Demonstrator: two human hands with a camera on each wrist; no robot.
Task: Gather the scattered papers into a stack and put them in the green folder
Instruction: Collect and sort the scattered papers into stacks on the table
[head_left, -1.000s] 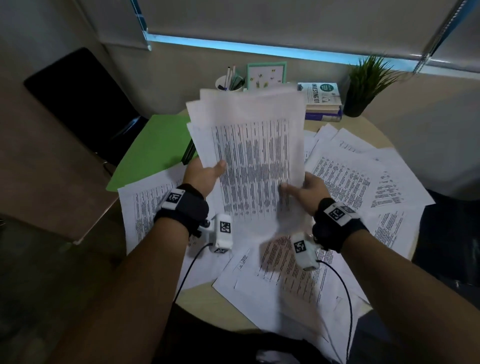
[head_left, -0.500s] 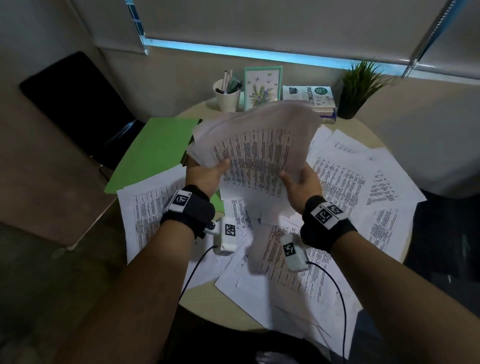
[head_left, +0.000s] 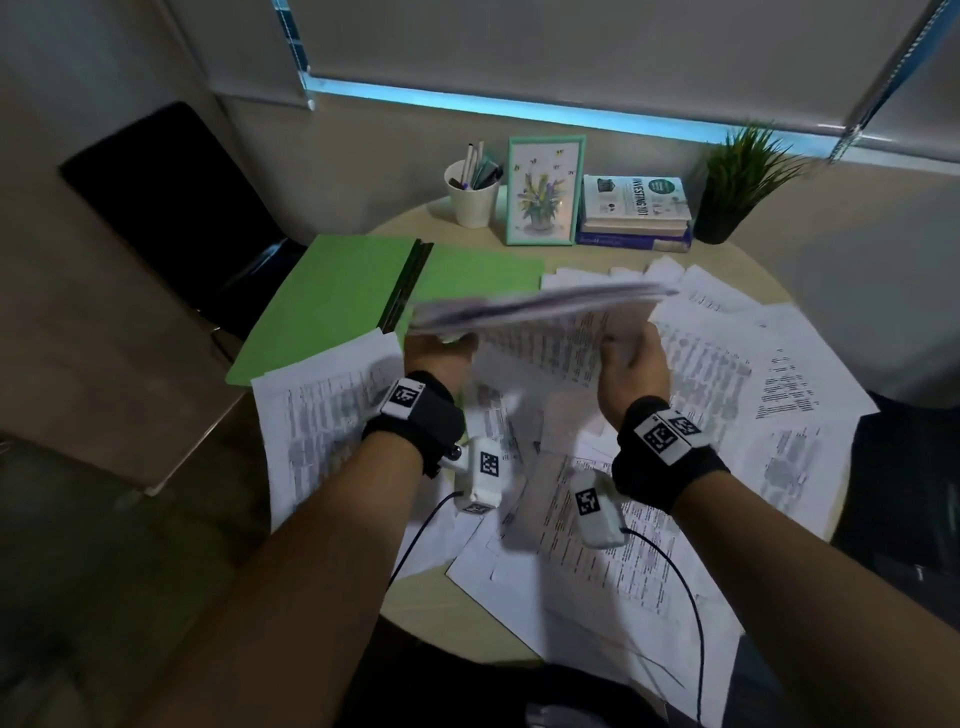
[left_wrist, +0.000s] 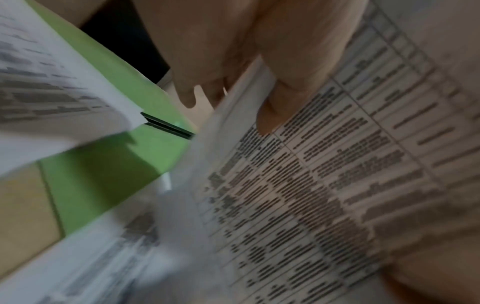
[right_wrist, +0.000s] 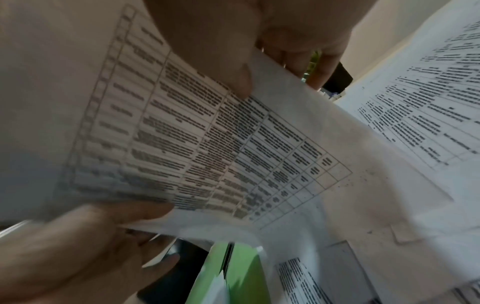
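Both hands, left hand (head_left: 440, 349) and right hand (head_left: 631, 366), pinch the paper stack (head_left: 540, 306) between thumbs and fingers. Loose sheets (head_left: 769, 395) cover the round table (head_left: 415, 592); the open green folder (head_left: 332, 301) lies at its far-left edge.

Motion-blurred: held stack of papers (head_left: 540, 306), print unreadable. Hidden beneath it: fingertips of both hands, part of green folder (head_left: 332, 301). Cut off at lower frame edge: scattered sheets (head_left: 623, 571).

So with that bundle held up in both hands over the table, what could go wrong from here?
1. The held bundle is fanned with uneven edges; left hand and right hand pinch only its sides, so inner sheets may slip out.
2. Loose sheets still cover the table and overlap the green folder, so lowering the bundle could drag them in crooked or crease them.
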